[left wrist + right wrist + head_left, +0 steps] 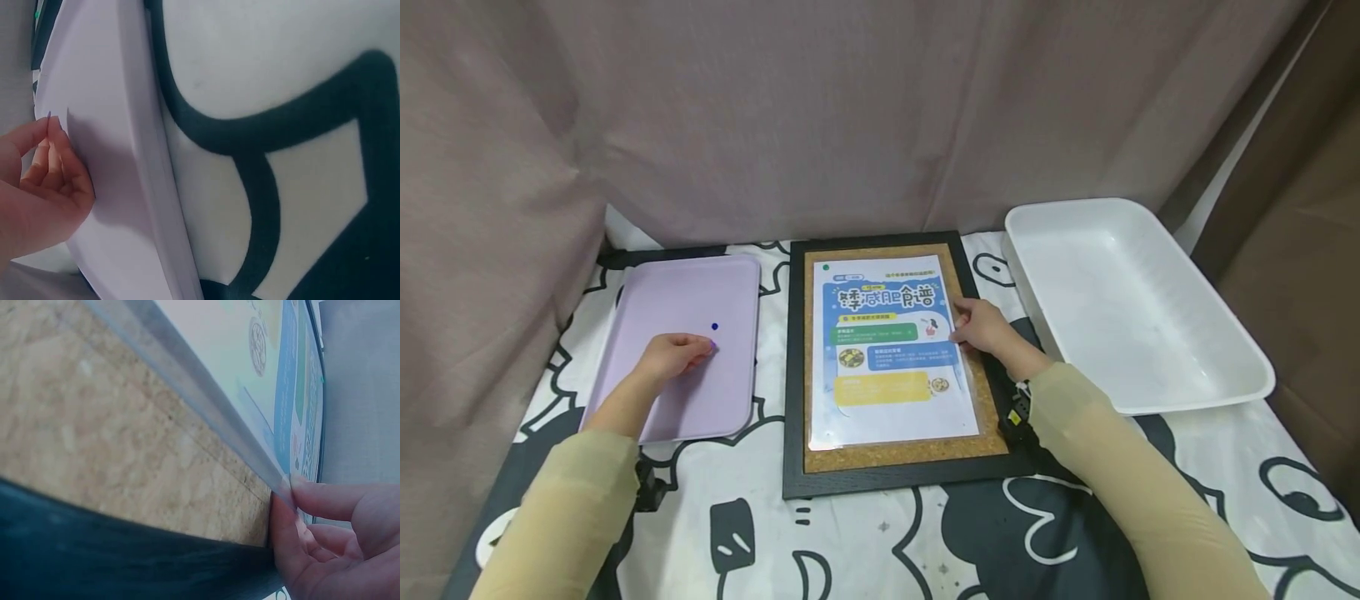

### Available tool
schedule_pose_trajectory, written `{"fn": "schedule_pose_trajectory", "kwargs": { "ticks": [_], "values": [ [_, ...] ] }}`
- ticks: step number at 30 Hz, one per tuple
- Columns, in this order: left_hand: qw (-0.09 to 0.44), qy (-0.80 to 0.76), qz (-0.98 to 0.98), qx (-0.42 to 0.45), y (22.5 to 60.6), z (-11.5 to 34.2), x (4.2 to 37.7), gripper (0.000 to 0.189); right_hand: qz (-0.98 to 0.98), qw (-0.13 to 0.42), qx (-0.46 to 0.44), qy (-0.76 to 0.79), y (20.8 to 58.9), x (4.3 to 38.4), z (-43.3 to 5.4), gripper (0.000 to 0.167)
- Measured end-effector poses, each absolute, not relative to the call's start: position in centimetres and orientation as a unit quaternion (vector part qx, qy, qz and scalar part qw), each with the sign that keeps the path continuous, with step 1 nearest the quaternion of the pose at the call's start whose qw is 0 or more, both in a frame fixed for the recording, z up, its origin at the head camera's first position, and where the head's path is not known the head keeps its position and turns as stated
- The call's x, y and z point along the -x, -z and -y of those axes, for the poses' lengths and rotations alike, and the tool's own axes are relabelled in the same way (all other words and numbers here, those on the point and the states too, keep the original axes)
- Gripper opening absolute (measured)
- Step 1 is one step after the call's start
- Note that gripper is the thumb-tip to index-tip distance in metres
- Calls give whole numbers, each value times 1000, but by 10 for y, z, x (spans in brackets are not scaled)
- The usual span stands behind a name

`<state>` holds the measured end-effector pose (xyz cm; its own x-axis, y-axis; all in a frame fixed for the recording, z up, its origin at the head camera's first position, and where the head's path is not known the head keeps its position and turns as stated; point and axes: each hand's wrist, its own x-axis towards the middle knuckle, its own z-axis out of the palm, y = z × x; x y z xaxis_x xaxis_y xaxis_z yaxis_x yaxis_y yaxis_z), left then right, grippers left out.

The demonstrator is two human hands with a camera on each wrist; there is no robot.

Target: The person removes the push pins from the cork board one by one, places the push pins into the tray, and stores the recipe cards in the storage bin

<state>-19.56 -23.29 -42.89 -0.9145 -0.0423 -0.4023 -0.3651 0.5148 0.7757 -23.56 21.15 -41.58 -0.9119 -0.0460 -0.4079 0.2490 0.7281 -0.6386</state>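
Note:
A laminated poster (880,417) with Chinese lettering lies on a black-framed cork board (910,455). A green thumbtack (826,267) sits at its upper left corner. My right hand (988,329) pinches the poster's right edge between thumb and finger; the right wrist view shows that edge (219,400) lifted off the cork. Over a lilac tray (662,292) on the left, my left hand (673,357) pinches a small purple thumbtack (49,115), mostly hidden by the fingertips. A blue thumbtack (715,326) lies on the tray just beyond those fingers.
To the right of the board stands a deep white plastic tub (1135,308), close to my right forearm. A black-and-white patterned cloth (865,542) covers the table. Grey-brown curtains (775,117) hang behind and at both sides.

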Motion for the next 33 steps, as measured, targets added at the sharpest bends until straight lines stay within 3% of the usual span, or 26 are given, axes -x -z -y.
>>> {"fn": "schedule_pose_trajectory", "kwargs": {
  "ticks": [22,33],
  "values": [
    [166,-396,-892,142,432,225,200,38,-911,204,-53,355,415,235,-211,73],
    [123,-462,-870,124,398,212,224,50,-908,201,-54,362,419,237,-213,74]
  ]
}}
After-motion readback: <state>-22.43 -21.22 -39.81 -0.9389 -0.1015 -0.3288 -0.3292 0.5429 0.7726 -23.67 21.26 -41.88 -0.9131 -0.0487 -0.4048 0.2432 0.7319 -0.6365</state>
